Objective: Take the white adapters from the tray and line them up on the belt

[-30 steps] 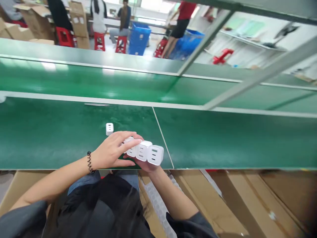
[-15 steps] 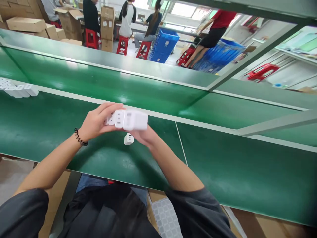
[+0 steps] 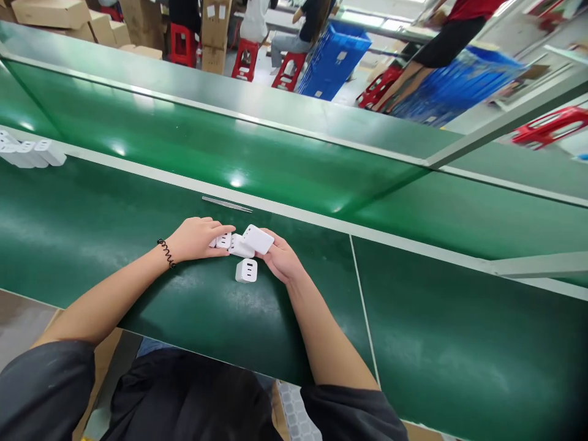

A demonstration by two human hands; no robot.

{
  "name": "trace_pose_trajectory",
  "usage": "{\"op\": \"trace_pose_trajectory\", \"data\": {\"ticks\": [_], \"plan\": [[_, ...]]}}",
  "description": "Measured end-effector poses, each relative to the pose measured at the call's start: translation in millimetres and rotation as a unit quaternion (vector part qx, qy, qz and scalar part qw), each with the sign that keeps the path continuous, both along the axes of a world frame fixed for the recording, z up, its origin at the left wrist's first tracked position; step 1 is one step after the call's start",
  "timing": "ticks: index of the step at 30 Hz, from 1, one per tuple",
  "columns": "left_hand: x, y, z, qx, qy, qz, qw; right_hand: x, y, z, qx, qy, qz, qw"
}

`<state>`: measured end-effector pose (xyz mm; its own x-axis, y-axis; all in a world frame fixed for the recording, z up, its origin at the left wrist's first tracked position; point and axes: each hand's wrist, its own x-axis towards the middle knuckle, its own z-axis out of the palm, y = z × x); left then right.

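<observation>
I see white chargers point(image 3: 243, 244) under both hands, one more white charger point(image 3: 246, 270) loose on the dark green counter point(image 3: 92, 245). Black coiled band point(image 3: 166, 252) on my left wrist, sleeves dark grey. Background: red stools point(image 3: 245, 58), blue crates point(image 3: 333, 61), brown cardboard boxes point(image 3: 50, 12).

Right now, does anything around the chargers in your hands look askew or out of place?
One white charger stands alone on the green table, apart from the row held between left hand and right hand. The row's end charger is tilted off line.
</observation>
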<state>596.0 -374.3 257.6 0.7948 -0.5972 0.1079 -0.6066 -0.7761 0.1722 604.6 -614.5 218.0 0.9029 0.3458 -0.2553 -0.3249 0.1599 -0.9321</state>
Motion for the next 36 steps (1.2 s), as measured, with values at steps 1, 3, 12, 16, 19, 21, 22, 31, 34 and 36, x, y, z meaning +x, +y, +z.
{"op": "trace_pose_trajectory", "data": {"ticks": [1,3,12,16,19,21,22,31,34,36], "plan": [[-1.1,-1.2,-1.0,0.003,-0.008,0.000,1.000,0.2,0.4,-1.5,-0.004,0.002,0.002,1.000],[-3.5,-1.6,-3.1,-0.003,-0.024,-0.002,1.000,0.8,1.0,-3.0,-0.021,-0.008,0.008,1.000],[-13.5,7.0,-2.3,-0.030,-0.069,-0.009,0.997,8.1,-15.7,-8.2,-0.116,-0.207,-0.103,0.966],[-20.3,-0.5,4.4,-0.042,-0.096,0.012,0.994,13.4,-17.6,-11.1,-0.033,-0.143,-0.118,0.982],[-23.2,-12.3,12.3,-0.010,-0.096,0.038,0.995,15.0,-17.4,-7.7,0.013,-0.102,-0.100,0.990],[-22.1,-22.3,17.2,0.025,-0.075,0.046,0.996,15.5,-17.4,-4.8,0.034,-0.097,-0.095,0.990],[-20.6,-27.4,19.1,0.044,-0.059,0.046,0.996,15.6,-17.4,-3.6,0.043,-0.096,-0.093,0.990],[-6.8,-43.2,23.4,0.068,0.016,0.036,0.997,16.0,-15.9,-3.0,0.089,-0.077,-0.079,0.990],[-5.4,-33.0,25.4,-0.005,-0.008,0.034,0.999,15.4,-16.4,-2.3,0.128,-0.089,-0.046,0.987],[-5.3,-25.3,25.0,-0.048,0.005,0.028,0.998,13.9,-15.4,-1.0,0.140,-0.094,-0.031,0.985]]}}
